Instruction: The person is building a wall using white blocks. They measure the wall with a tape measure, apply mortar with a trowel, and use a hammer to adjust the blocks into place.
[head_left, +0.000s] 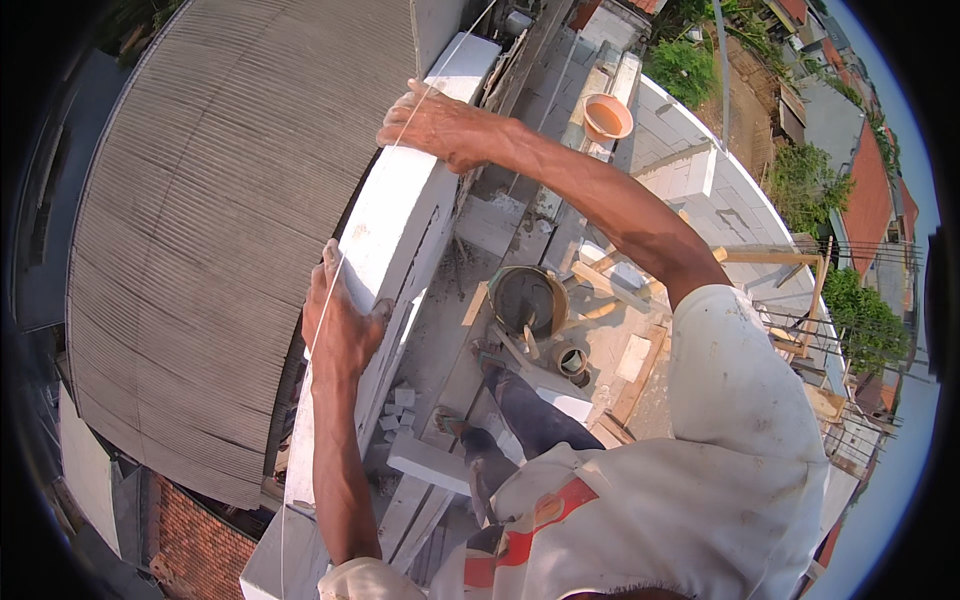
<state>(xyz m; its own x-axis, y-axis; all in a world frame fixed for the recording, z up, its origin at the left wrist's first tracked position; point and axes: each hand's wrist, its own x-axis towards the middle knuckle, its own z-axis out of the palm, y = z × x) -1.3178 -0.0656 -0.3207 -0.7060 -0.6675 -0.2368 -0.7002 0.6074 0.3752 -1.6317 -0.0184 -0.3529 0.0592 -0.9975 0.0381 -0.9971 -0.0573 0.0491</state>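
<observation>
A long white building block (385,215) lies along the top of the wall, and both of my hands are on it. My left hand (345,325) grips its nearer end, with the fingers over the outer edge and the thumb on the inner side. Toward the farther end, my right hand (440,125) clasps the block, its fingers bent over the outer edge. A thin taut string (327,298) runs along the wall and passes across both hands. What lies under the block is partly hidden.
A corrugated roof (210,220) adjoins the wall's outer side. Below me stand a mortar bucket (525,300), a smaller round container (572,362), timber offcuts and a loose white block (430,462). An orange basin (608,117) sits on planks. Wooden framing (770,258) rises at right.
</observation>
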